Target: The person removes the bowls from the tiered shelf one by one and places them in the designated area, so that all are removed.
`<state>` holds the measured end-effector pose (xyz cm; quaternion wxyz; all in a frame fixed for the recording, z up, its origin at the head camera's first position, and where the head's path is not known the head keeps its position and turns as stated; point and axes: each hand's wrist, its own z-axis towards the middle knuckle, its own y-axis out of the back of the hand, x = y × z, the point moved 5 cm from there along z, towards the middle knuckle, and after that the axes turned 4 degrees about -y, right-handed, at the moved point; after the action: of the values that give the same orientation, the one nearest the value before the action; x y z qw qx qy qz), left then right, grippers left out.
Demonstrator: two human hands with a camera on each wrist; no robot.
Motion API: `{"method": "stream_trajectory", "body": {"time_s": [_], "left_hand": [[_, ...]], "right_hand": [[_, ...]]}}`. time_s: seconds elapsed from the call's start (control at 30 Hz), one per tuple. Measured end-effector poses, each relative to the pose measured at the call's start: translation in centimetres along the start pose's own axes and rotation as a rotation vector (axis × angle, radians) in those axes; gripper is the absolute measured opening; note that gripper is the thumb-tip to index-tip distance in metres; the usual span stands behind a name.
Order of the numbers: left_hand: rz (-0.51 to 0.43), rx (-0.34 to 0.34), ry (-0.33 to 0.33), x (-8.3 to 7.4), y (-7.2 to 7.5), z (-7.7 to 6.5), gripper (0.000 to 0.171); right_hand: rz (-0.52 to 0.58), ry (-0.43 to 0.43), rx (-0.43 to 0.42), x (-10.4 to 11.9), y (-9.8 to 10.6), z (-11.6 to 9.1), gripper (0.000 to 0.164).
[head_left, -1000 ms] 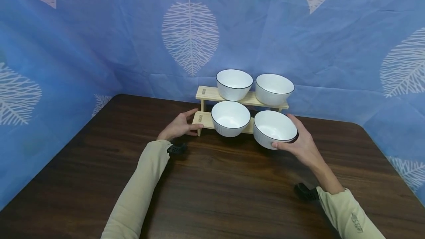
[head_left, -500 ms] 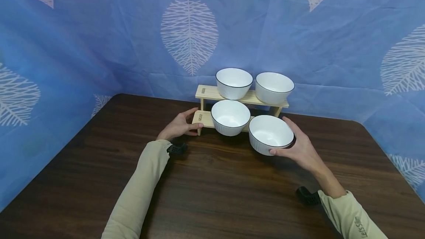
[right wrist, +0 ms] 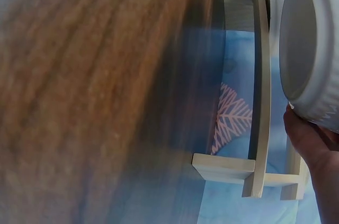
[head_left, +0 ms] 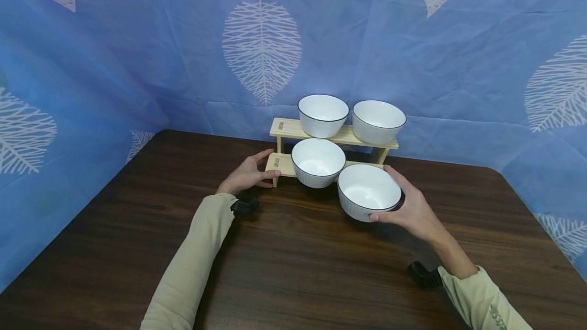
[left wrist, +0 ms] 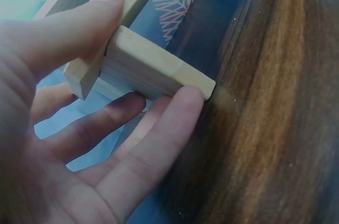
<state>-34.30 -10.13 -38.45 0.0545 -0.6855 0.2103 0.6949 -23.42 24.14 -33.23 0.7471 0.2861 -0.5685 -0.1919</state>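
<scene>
Front-right bowl (head_left: 368, 190) looks stiff, slick, breakable; best held by its wall, where right hand (head_left: 414, 212) has fingers clamped, left hand (head_left: 244, 173) pinching rack (head_left: 286, 167).

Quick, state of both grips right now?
Left grip: closed, holding the left end of the lower wooden shelf.
Right grip: closed, holding a white bowl by its side, clear of that shelf.
</scene>
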Motion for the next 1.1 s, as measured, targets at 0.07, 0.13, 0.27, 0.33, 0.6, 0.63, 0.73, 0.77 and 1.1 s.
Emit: {"method": "stream_trajectory", "body": {"time_s": [0.07, 0.13, 0.27, 0.33, 0.6, 0.63, 0.73, 0.77, 1.1], "left_hand": [[-0.004, 0.007, -0.004, 0.0, 0.0, 0.0, 0.082], [-0.01, 0.01, -0.002, 0.2, -0.1, 0.0, 0.082], [-0.004, 0.006, 0.002, 0.4, -0.2, -0.1, 0.082], [0.002, 0.001, -0.004, 0.3, -0.2, 0.0, 0.082], [-0.002, 0.003, -0.016, 0.0, 0.0, 0.0, 0.081], [-0.003, 0.003, -0.012, 0.0, 0.0, -0.1, 0.081], [-0.006, 0.003, -0.007, 0.1, 0.0, -0.1, 0.081], [-0.005, 0.003, -0.008, 0.1, 0.0, -0.1, 0.081], [0.011, -0.006, -0.004, -0.1, -0.1, 0.0, 0.079]], "right_hand": [[-0.001, 0.001, 0.007, 0.0, -0.2, -0.1, 0.11], [0.005, 0.008, 0.016, 0.0, -0.5, -0.3, 0.111], [0.006, 0.028, 0.026, 0.1, -1.0, -0.7, 0.11], [0.003, 0.046, 0.029, 0.3, -1.1, -0.8, 0.11], [-0.014, 0.092, 0.073, 0.9, -2.4, -0.6, 0.115], [-0.017, 0.095, 0.081, 0.9, -2.6, -0.6, 0.115], [-0.03, 0.1, 0.1, 1.0, -3.1, -0.6, 0.115], [-0.034, 0.101, 0.104, 1.1, -3.3, -0.6, 0.115], [-0.067, 0.127, 0.13, 2.3, -4.8, -0.3, 0.114]]}}
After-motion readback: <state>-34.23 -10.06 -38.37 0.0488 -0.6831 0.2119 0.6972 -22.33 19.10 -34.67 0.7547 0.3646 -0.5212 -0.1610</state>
